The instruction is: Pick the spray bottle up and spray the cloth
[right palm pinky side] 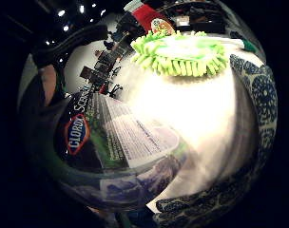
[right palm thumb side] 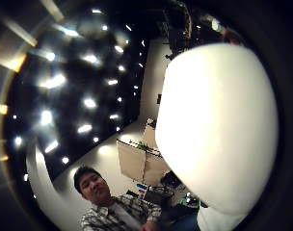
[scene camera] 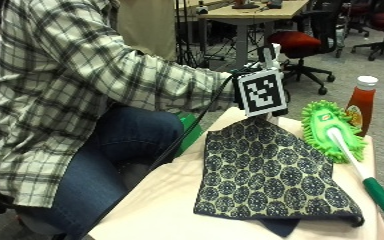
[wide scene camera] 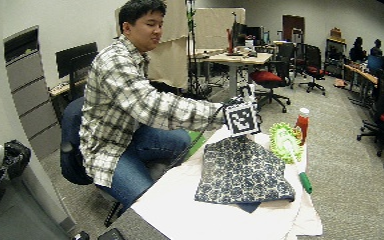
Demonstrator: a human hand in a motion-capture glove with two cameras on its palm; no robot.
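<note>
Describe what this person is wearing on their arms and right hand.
Both arms are covered by long sleeves of a plaid shirt checked in white, grey and dark lines. The right hand wears a black glove, mostly hidden in the outside view behind the gear mounted on it. Black straps of the glove show at the edge of the palm view.

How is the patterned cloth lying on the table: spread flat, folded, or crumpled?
Folded. In the outside view the patterned cloth lies flat on the table, with a lower layer peeking out beneath its near edge.
</note>
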